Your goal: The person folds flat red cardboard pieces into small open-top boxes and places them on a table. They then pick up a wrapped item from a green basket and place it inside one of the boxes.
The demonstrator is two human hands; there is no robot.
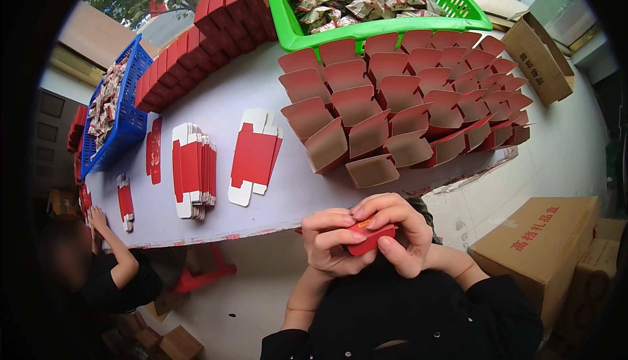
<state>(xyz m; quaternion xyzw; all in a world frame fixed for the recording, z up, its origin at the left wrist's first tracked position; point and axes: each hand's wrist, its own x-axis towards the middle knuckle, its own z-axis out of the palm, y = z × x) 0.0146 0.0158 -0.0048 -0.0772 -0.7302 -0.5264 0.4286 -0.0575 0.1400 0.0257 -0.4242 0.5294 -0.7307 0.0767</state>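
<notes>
A small red cardboard box (367, 241) is between my two hands, in front of my chest just off the table's near edge. My left hand (332, 241) wraps round its left side, fingers bent over the top. From the other side my right hand (404, 232) grips it, thumb against the near end and fingertips on the upper edge. My fingers cover much of the box. Beyond my hands stand rows of open-topped red boxes (356, 108), flaps raised. Flat red-and-white box blanks (254, 157) lie on the table to the left, beside a thicker stack of blanks (196, 170).
A green basket (386, 31) of small wrapped packets stands at the back, a blue basket (124, 124) at far left. Closed red boxes (190, 59) are stacked between them. Cardboard cartons (536, 242) stand at right. Another person's hand (98, 219) is at the table's left end.
</notes>
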